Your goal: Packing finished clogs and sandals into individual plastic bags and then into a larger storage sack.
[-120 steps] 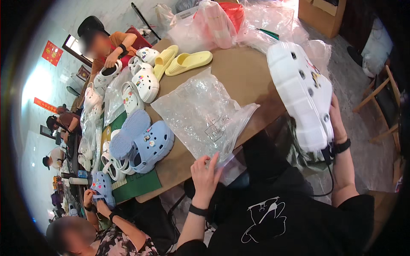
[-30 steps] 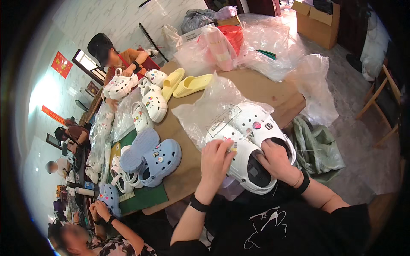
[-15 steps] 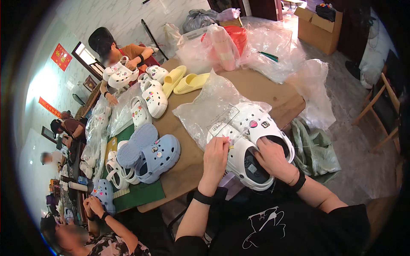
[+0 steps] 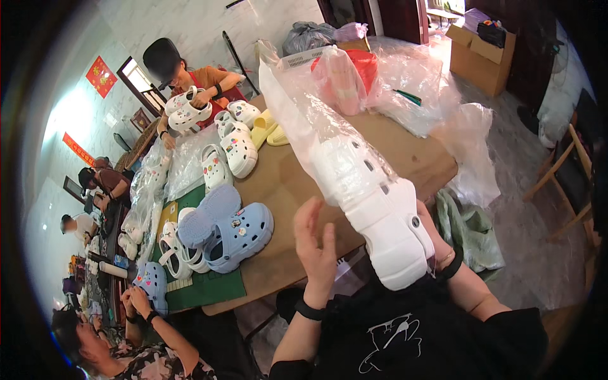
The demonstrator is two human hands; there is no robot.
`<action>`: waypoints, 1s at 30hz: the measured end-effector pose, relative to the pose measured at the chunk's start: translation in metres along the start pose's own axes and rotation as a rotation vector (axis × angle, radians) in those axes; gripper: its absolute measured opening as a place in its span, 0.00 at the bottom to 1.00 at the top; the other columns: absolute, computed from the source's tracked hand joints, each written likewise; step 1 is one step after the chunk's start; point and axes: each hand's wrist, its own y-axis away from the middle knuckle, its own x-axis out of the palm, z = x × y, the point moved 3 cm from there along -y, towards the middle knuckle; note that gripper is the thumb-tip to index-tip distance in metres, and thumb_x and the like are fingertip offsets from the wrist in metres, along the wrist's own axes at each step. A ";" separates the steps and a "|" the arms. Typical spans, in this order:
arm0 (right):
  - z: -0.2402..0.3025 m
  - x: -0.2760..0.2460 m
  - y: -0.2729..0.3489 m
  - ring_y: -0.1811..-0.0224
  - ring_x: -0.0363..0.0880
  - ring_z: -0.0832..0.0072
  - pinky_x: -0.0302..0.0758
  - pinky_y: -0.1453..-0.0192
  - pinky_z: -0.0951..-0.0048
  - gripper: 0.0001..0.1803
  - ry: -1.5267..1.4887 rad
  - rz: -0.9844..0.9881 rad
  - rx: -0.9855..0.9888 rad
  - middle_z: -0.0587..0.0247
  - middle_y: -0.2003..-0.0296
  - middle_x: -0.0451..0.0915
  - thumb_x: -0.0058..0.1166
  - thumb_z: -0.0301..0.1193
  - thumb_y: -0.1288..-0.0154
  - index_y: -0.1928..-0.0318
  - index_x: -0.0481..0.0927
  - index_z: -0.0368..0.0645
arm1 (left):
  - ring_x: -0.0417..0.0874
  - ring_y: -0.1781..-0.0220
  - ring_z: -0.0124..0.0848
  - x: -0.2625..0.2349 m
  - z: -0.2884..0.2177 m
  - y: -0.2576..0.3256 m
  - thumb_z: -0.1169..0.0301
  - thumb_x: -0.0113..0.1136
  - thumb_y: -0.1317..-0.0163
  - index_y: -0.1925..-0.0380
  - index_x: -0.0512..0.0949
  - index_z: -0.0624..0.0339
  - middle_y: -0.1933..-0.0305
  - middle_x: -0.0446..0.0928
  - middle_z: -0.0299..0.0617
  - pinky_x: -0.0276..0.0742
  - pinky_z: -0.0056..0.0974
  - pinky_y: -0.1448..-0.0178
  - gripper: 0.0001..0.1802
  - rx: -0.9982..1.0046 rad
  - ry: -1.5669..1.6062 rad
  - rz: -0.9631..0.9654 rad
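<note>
White clog (image 4: 386, 221) was raised over the bench (image 4: 285, 190), front half inside the clear bag (image 4: 304, 114), heel out. Right hand (image 4: 437, 237) gripped it underneath; left hand (image 4: 315, 244) open, empty, just beside. Bagging looked half done

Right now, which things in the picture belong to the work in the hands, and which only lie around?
In the work:
- white clogs, raised above the table
- clear plastic bag over their front part
- right hand holding them near the heel
- left hand, open beside them

Only lying around:
- blue clogs
- yellow slippers
- cardboard box
- red basket
</note>
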 end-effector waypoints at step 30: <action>-0.025 0.017 0.006 0.51 0.82 0.72 0.82 0.49 0.71 0.18 -0.265 0.077 0.136 0.59 0.49 0.80 0.43 0.26 0.27 0.40 0.71 0.36 | 0.74 0.68 0.35 0.027 -0.068 -0.035 0.74 0.67 0.47 0.60 0.84 0.57 0.68 0.71 0.41 0.72 0.33 0.66 0.12 0.314 -0.528 0.132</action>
